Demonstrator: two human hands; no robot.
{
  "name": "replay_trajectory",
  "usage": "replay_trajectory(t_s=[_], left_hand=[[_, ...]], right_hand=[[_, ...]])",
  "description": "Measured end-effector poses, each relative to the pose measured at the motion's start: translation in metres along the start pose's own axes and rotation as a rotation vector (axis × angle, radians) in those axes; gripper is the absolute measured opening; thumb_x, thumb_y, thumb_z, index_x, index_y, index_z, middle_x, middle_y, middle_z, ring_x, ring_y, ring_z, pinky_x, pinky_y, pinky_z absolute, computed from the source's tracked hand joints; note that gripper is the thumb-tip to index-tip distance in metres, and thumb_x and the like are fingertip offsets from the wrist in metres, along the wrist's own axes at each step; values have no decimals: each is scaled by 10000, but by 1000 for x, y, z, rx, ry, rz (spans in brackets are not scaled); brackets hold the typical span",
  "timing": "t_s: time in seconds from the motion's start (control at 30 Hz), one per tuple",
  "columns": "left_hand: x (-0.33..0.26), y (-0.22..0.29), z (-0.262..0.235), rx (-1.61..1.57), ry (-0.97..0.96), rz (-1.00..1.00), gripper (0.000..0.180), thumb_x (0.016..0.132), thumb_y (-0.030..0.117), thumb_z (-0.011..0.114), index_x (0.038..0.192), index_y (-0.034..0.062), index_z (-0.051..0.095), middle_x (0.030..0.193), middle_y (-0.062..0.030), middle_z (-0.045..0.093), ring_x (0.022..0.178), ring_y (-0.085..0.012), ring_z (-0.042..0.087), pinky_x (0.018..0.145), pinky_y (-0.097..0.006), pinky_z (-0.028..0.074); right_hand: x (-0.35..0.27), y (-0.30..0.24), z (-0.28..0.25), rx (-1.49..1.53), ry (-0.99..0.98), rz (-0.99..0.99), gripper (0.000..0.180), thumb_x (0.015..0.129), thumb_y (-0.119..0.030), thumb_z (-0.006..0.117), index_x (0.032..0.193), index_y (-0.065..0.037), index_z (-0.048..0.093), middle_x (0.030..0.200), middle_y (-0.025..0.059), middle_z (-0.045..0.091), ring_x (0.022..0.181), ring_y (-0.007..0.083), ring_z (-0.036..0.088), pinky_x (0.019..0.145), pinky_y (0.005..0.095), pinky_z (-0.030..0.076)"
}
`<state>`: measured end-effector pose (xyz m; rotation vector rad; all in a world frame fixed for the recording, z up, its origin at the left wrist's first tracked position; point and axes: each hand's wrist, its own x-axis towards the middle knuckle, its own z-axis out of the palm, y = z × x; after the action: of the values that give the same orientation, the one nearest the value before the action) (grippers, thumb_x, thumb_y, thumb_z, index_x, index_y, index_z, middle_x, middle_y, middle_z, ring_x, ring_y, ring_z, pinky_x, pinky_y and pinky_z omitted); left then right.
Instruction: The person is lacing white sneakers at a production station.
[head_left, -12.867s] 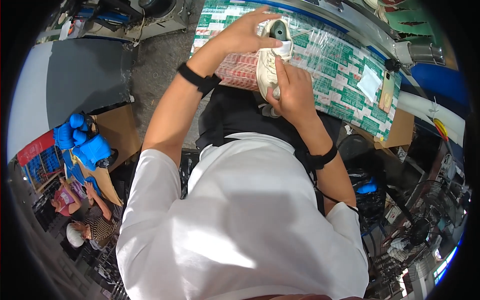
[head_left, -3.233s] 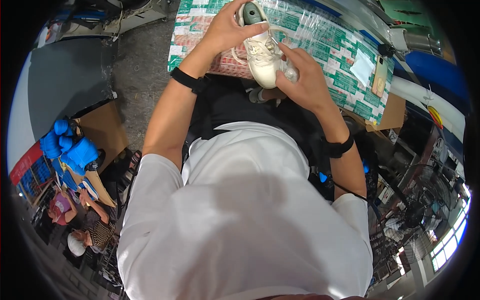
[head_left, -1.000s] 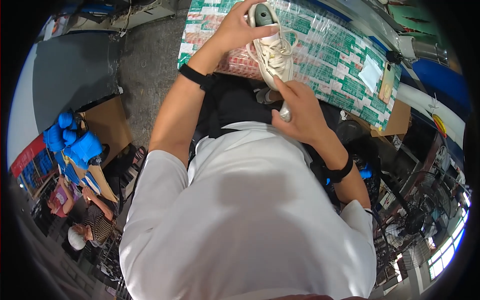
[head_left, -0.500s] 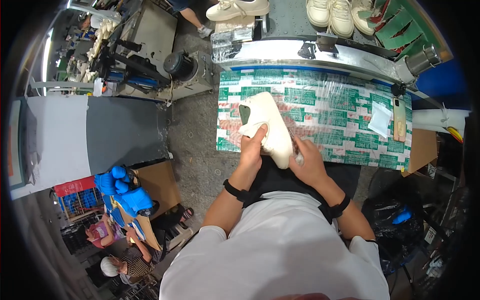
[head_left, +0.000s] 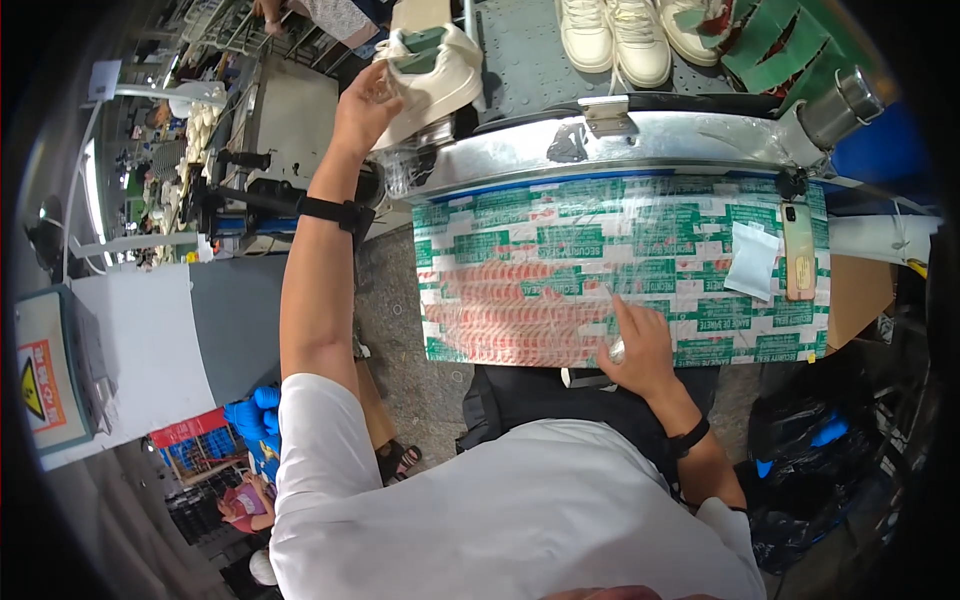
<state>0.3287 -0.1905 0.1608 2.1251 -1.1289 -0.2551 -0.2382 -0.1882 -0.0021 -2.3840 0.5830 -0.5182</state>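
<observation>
At the far left end of the worktable's metal edge is my left hand. It reaches out with thumb and fingers curved and apart, beside a cream sneaker with a green inside. Whether the fingertips touch the sneaker is hard to tell. My right hand is over the near edge of a panel covered in green, white and red printed film. Its index finger points forward, and the thumb and other fingers are closed round a small pale, shiny piece that I cannot identify.
More cream sneakers stand on the grey surface at the back, beside torn green sheeting. A phone and a white packet lie on the panel's right side. A metal rail runs behind it. Black plastic bags sit at right.
Both hands held a cream sneaker above the panel. My left hand has swung far forward and left; that sneaker is out of the right hand, which stays near the panel. The view has shifted.
</observation>
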Motion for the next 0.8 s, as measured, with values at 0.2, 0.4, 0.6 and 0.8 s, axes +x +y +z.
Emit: replay_trajectory(t_s=[0.2, 0.4, 0.6, 0.8], left_hand=[[7, 90, 154, 274, 78, 497, 640, 838, 215, 911, 1445, 139, 724, 1607, -299, 571, 1502, -471, 535, 1247, -490, 435], [181, 91, 280, -349, -164, -67, 590, 899, 264, 914, 1377, -16, 712, 1210, -139, 803, 984, -232, 766, 890, -378, 610], [192, 93, 328, -564, -259, -60, 579, 900, 242, 908, 1372, -25, 704, 1151, -123, 811, 936, -215, 768, 872, -386, 612], [171, 77, 267, -1094, -208, -420, 523, 1077, 439, 633, 1426, 52, 677, 1307, -106, 793, 1184, -281, 769, 1040, -460, 619]], right_hand=[[-3, 13, 2, -73, 27, -11, 813, 773, -259, 796, 1500, 59, 618, 1227, 183, 708, 1026, 361, 685, 942, 500, 530], [9, 12, 3, -51, 63, -103, 728, 818, -331, 788, 1441, 30, 682, 1135, 126, 716, 976, 302, 698, 915, 438, 548], [0, 13, 4, -128, 85, -32, 748, 767, -342, 798, 1413, 24, 708, 1143, 131, 721, 951, 298, 692, 903, 443, 547], [3, 16, 4, -119, 104, -71, 699, 812, -331, 777, 1414, 18, 710, 1139, 104, 712, 963, 270, 685, 898, 410, 546]])
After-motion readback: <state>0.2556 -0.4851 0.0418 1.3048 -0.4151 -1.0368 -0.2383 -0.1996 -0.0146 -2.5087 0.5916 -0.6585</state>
